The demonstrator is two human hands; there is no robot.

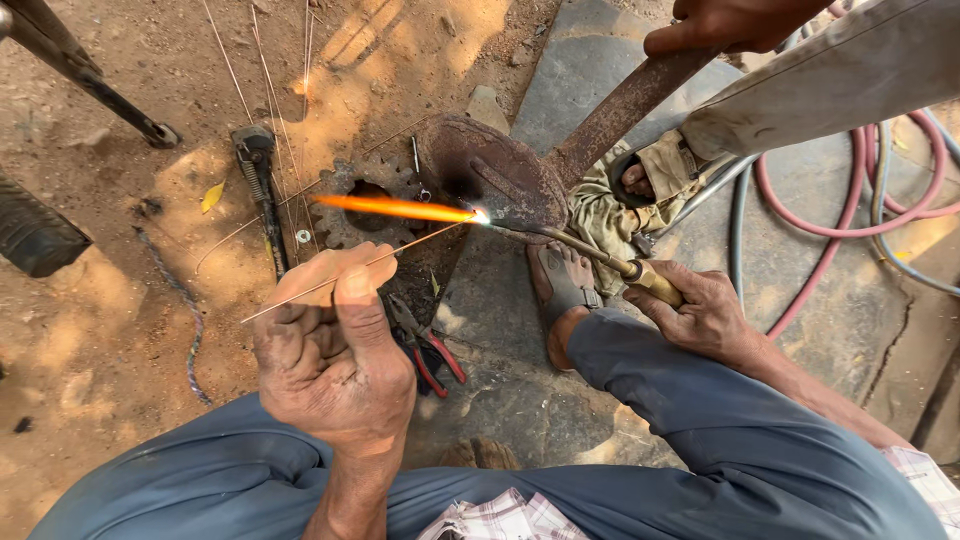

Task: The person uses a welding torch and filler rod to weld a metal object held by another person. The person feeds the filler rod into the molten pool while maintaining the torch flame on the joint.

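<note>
On the dusty ground and stone slab below the head camera, a rusty shovel blade [495, 175] lies with its rusted handle [625, 105] running up to the right, where another person's hand [730, 22] grips it. The person's right hand [700, 315] is wrapped closed around the brass grip of a gas torch [600, 258], whose thin neck reaches left to the blade's lower edge; an orange flame [395, 207] shoots leftward from the tip, just beside the blade. The left hand [325, 345], lower left and nearer the camera, pinches a thin filler rod [350, 270] between thumb and curled fingers; the rod slants up to the right, its far end meeting the bright spot at the torch tip. So the blade sits beyond both hands, between them, nearer the right hand's torch. A rusty gear [365, 200] lies under the flame. Red-handled pliers [430, 355] rest on the slab just right of the left hand. Pink and grey hoses [850, 215] loop at far right. A sandalled foot [560, 285] stands under the torch neck.
</note>
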